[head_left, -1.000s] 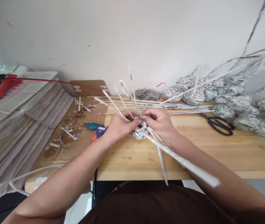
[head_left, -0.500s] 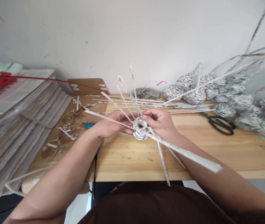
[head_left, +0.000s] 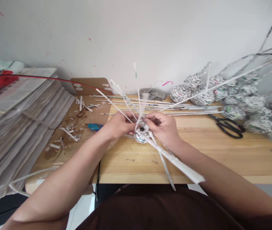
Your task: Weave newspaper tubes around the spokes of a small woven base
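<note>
Between my hands, above the table, is a small ball woven from rolled newspaper (head_left: 141,137), with a dark hole at its top. Long paper strips (head_left: 179,166) stick out of it on several sides, some upward toward the wall and some down toward me. My left hand (head_left: 122,124) is closed at the ball's left rim, its thumb and fingers pinching the weave and strips there. On the other side my right hand (head_left: 163,127) is closed too, gripping the far right rim with thumb and forefinger. The fingertips behind the ball are partly hidden.
Loose paper rods (head_left: 186,110) lie along the back of the table, by a grey cloth (head_left: 152,94). Black scissors (head_left: 230,127) and a pile of woven paper balls (head_left: 233,111) are at right. Stacked newspapers (head_left: 37,105), scraps (head_left: 70,134) and a blue-handled tool (head_left: 94,126) lie left.
A strip that pointed left past my left hand now stands upright by the ball's rim. My left hand has moved in closer to the hole. The large strip's end has swung left.
</note>
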Motion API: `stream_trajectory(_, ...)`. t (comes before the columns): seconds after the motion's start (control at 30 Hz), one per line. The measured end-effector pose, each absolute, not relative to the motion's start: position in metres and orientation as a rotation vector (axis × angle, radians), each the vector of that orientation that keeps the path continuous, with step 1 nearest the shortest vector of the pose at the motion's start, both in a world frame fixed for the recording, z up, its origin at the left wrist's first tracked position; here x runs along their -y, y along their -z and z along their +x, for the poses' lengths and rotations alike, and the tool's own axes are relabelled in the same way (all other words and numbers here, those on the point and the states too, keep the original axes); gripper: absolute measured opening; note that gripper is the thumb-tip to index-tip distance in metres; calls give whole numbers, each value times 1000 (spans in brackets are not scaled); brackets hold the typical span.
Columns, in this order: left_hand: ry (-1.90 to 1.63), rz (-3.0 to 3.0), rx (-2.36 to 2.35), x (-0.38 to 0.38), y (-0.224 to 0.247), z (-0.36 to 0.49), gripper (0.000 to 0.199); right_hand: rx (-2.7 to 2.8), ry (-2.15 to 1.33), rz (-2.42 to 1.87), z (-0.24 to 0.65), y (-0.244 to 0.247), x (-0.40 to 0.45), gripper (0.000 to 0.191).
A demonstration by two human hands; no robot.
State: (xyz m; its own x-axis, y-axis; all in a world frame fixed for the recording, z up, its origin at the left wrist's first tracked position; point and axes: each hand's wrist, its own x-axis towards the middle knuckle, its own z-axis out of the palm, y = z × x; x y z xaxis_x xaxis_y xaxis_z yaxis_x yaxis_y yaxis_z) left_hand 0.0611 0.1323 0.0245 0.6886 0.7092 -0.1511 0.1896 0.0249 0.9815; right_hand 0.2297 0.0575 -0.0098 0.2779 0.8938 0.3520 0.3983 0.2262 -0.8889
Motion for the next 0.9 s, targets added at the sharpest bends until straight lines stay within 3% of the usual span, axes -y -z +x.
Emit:
stream_trajectory(0.13, -575, 1834, -854, -125, -25, 65, 16, 1392, -466, -1358, 226, 10, -56, 8)
stream_trajectory(0.27, -689, 1967, -945, -118, -28, 66, 16, 1367, -537, -1303, 226, 13, -57, 10)
stream_trajectory(0.43, -560, 1666, -937, -121, -30, 64, 23, 1277, -604, -1296, 228, 15, -58, 9)
stream_trajectory(0.67, -670, 1855, -1049, -117, -18, 67, 22, 1367, -479, -1250, 226, 14, -55, 8)
stream_trajectory(0.8, -596, 1692, -879, -119, -25, 66, 31, 1236, -613, -1241, 230, 14, -61, 5)
stream_trajectory(0.9, -548, 1437, -729, -125, -32, 63, 42, 1082, -776, -1199, 237, 12, -66, 14)
